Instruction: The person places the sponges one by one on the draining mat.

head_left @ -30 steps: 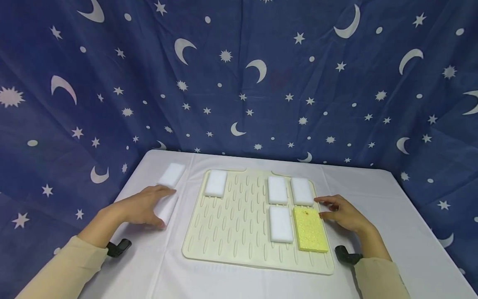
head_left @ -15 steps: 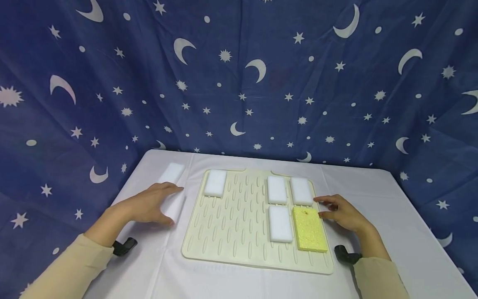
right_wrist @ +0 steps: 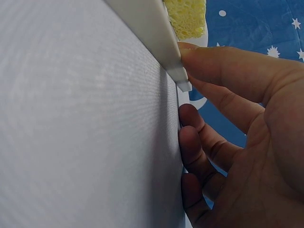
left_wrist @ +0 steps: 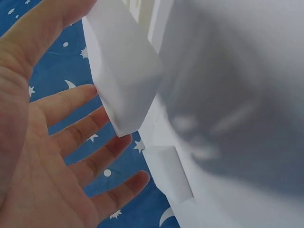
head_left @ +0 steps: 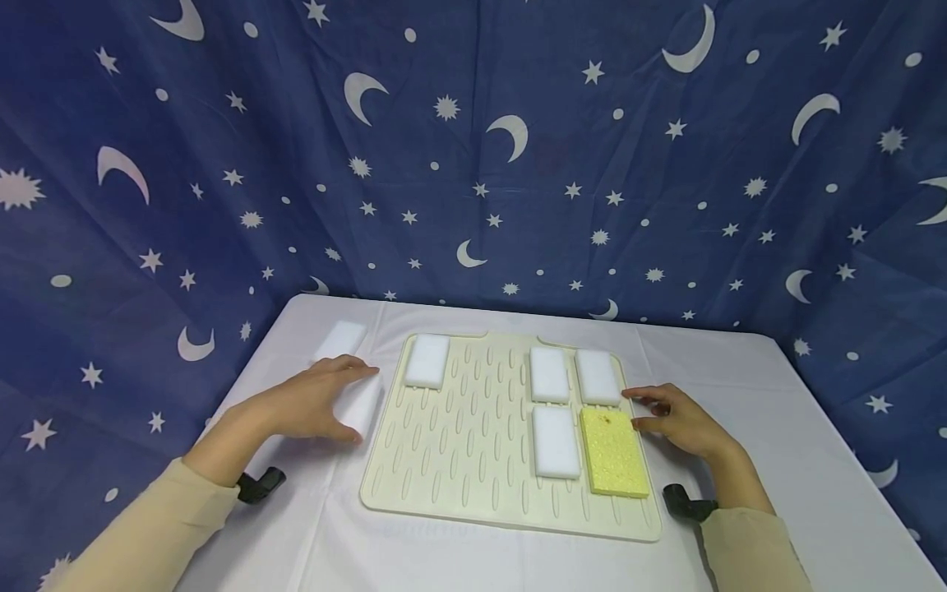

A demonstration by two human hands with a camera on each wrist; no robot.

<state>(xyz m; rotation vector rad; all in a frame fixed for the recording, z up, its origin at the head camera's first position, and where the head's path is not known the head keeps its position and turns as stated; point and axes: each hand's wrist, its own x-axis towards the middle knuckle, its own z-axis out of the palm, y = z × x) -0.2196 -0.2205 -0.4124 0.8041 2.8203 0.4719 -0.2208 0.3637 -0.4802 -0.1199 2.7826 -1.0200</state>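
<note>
My left hand (head_left: 314, 403) holds a white sponge block (head_left: 361, 404) between thumb and fingertips, over the table just left of the cream ribbed mat (head_left: 451, 460). In the left wrist view this block (left_wrist: 123, 71) hangs tilted, casting a shadow on the cloth. Behind the hand another white block (head_left: 343, 339) lies on the tablecloth, partly covered by the hand. At the mat's right edge rests my right hand (head_left: 681, 423), fingers loosely bent. The right wrist view shows its thumb against the rim (right_wrist: 164, 40), close to the yellow sponge (head_left: 614, 452).
On the mat lie a white block (head_left: 427, 362) at back left, two at back right (head_left: 549, 374), and one (head_left: 556, 442) beside the yellow sponge. A white tablecloth (head_left: 444, 559) covers the table. A blue star-and-moon curtain (head_left: 473, 164) hangs behind it.
The left hand has moved rightward with the white sponge block, bringing it close to the mat's left edge. The right hand and the pieces on the mat stay where they were.
</note>
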